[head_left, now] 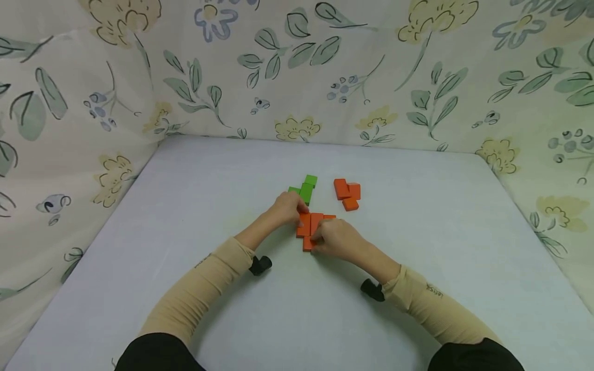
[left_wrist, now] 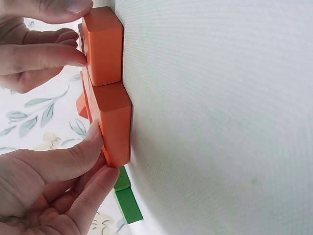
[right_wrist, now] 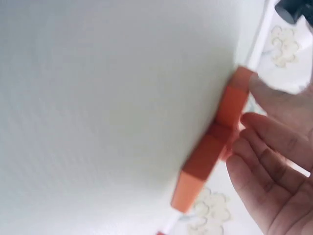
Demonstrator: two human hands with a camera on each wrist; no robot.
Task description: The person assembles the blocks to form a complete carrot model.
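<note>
A cluster of orange wooden blocks (head_left: 317, 220) lies flat on the white table, its pieces set side by side. My left hand (head_left: 286, 208) is at the cluster's left side; in the left wrist view, its thumb and index finger pinch the end of an orange block (left_wrist: 115, 129). From the right, my right hand (head_left: 342, 240) reaches the cluster's nearest block (head_left: 307, 244). Thumb and index finger of that hand hold this block (left_wrist: 106, 51) in the left wrist view. Part of the cluster is hidden behind the right hand (right_wrist: 276, 178).
Green blocks (head_left: 306, 192) lie just beyond my left hand, partly covered by it. A separate group of orange blocks (head_left: 342, 189) sits farther back on the right. Floral cloth (head_left: 297, 77) hangs along the back and sides of the white table (head_left: 232, 170).
</note>
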